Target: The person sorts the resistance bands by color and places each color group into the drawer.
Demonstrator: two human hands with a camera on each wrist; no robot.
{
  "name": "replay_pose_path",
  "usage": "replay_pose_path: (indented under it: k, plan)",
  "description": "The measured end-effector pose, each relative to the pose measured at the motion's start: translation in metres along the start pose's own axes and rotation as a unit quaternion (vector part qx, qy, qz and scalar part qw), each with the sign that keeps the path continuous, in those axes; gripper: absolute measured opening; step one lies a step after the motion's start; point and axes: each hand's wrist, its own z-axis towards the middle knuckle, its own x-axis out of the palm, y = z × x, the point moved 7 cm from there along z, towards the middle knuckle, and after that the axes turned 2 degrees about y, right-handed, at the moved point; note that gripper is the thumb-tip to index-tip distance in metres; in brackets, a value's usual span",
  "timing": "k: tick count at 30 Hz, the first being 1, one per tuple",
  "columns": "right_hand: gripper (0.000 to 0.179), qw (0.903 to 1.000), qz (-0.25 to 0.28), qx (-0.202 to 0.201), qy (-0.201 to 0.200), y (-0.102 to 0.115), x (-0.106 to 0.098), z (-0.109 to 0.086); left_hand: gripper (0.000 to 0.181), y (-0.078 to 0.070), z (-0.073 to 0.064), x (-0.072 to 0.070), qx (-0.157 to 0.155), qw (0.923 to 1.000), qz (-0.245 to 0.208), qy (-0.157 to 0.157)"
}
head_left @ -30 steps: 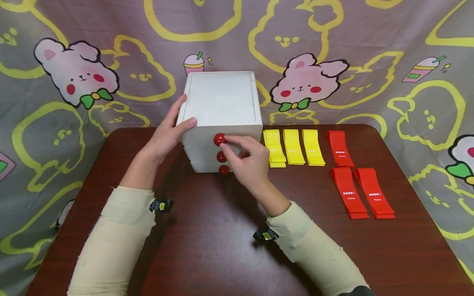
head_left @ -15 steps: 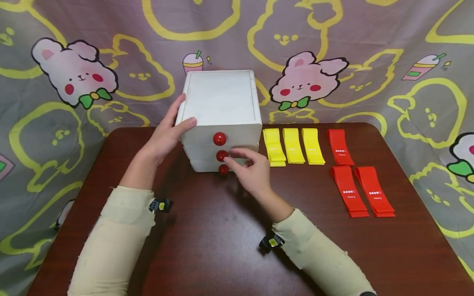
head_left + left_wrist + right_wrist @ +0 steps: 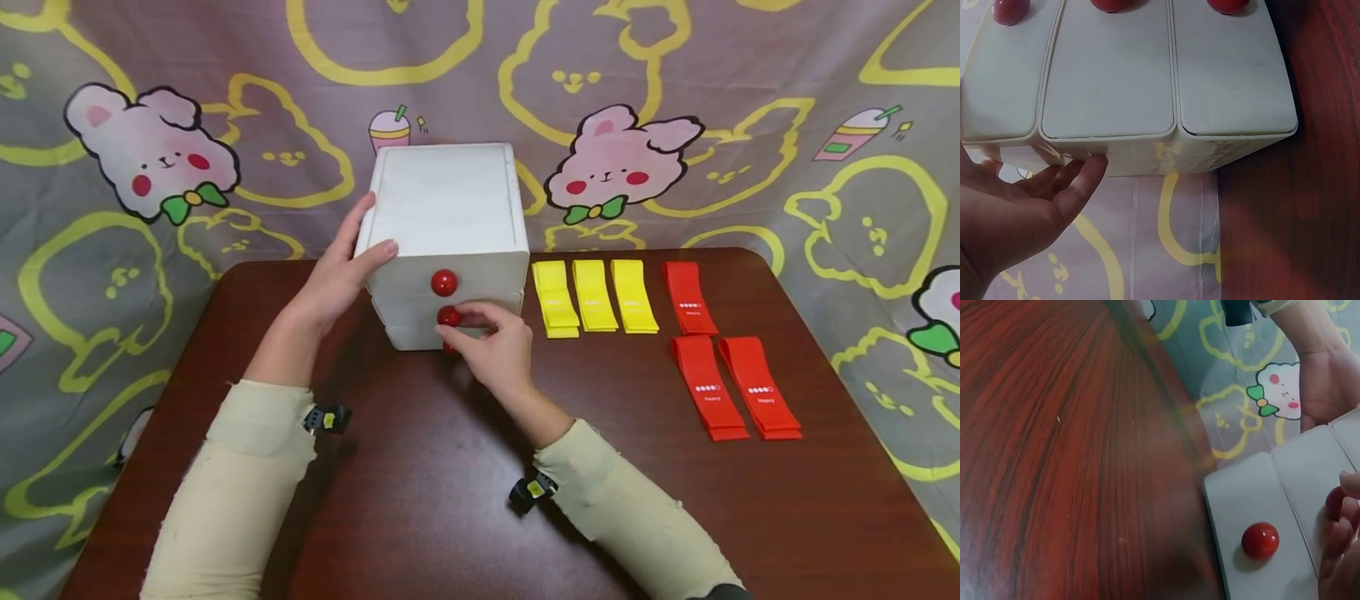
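Right hand (image 3: pixel 497 343) lower, wrist view baring bottom knob (image 3: pixel 1260 541)

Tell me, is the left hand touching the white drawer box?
Touching. The head view shows it: the left hand wraps the near-left corner of the white drawer box, its thumb lying across the edge.

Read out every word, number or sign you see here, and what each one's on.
"Heavy", slightly blurred: front left red band, under a row of white dots.
"Heavy", slightly blurred: front right red band, also under white dots.
Back red band: white dots, with print too small to read.
Yellow bands: faint print, too blurred to read.
White drawer box: no lettering visible.
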Motion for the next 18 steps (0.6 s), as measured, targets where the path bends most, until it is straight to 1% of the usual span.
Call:
replay_pose_path:
  k: [3,7,11,18]
  plan:
    - [0.026,0.9998,0.005,-0.006,-0.017,0.001,0.001,0.000,0.079,-0.001,0.000,0.000,-0.002,1.0000,0.004,0.002]
    - [0.023,0.9996,0.009,-0.006,-0.026,0.000,0.001,-0.002,0.078,0.000,0.000,0.000,-0.007,0.9999,0.008,0.001]
    - [0.023,0.9997,0.013,-0.002,-0.020,0.000,-0.001,-0.007,0.078,0.000,0.000,0.000,-0.007,0.9999,0.009,-0.001]
    - [0.024,0.9997,0.023,0.007,0.004,0.005,-0.003,-0.020,0.078,0.002,0.002,-0.001,-0.004,0.9999,0.008,-0.006]
